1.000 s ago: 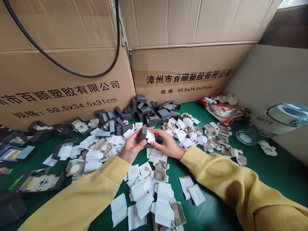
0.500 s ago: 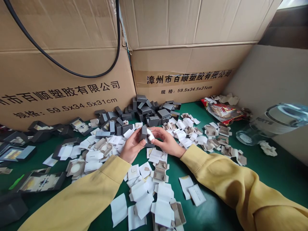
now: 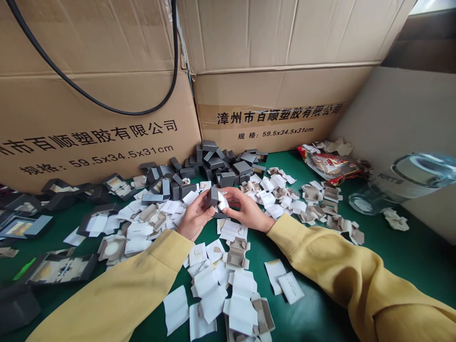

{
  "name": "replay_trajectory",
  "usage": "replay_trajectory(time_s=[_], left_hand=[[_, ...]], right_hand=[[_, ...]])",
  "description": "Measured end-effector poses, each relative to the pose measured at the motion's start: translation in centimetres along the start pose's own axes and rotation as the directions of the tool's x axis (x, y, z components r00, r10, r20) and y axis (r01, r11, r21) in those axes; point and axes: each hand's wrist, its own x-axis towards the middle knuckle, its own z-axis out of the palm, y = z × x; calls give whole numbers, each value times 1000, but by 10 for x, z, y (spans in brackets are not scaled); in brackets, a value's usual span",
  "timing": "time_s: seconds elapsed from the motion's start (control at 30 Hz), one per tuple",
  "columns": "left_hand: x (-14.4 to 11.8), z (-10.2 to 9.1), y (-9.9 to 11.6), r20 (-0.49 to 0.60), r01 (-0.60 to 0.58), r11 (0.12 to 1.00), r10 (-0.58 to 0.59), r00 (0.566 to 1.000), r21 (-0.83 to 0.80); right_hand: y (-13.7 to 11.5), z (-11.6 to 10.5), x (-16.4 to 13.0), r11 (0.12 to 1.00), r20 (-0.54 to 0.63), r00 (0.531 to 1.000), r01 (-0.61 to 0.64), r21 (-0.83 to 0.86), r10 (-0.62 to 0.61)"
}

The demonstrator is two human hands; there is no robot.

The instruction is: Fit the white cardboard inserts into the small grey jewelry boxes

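1. Nearest the camera: two yellow fabric sleeves [image 3: 117, 294], stretched across the green table top [image 3: 409, 256]. Strewn between and beside them: loose white paper cards [image 3: 210, 294] and beige folded card trays [image 3: 237, 256].
2. Left hand [image 3: 192, 219]: fingers curled and clenched around a small dark grey cardboard box [image 3: 213, 196]. Box held just above the table at the middle of the view, between the two hands.
3. Right hand [image 3: 249, 213]: thumb and fingertips pinched on a small white paper insert [image 3: 223, 202], pressed against the open side of the grey box and touching it.
4. Step in hand, as judged: seating of the white insert in the grey box, begun but not finished, with part of the paper left showing outside the box.
5. Next move, as judged: calls for a steady hold by the left hand and an even push by the right fingertips, to seat the paper square without creasing it.
6. Well off to the left: flat dark grey unfolded box blanks [image 3: 57, 268]. Off to the right: a clear plastic jar [image 3: 402, 183] on its side and a red printed snack packet [image 3: 331, 164].
7. Farther back: a heap of small dark grey boxes [image 3: 217, 166], piled against two large brown corrugated cartons [image 3: 267, 95] printed with black lettering. Looped across the left carton: a black cable [image 3: 107, 102].
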Motion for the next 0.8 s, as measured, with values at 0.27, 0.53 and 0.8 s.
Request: replay_trajectory(time_s=[0.27,0.53,0.8], left_hand=[[-1,1,2,4,-4,1000,4,1000,20],[-1,1,2,3,-3,999,3,1000,54],[0,1,1,12,-13,1000,12,1000,19]], right_hand=[[3,-4,3,1000,47,999,-15,17,14],[-4,-3,1,988,56,998,43,-151,-35],[0,-2,-1,983,54,996,75,-168,-67]])
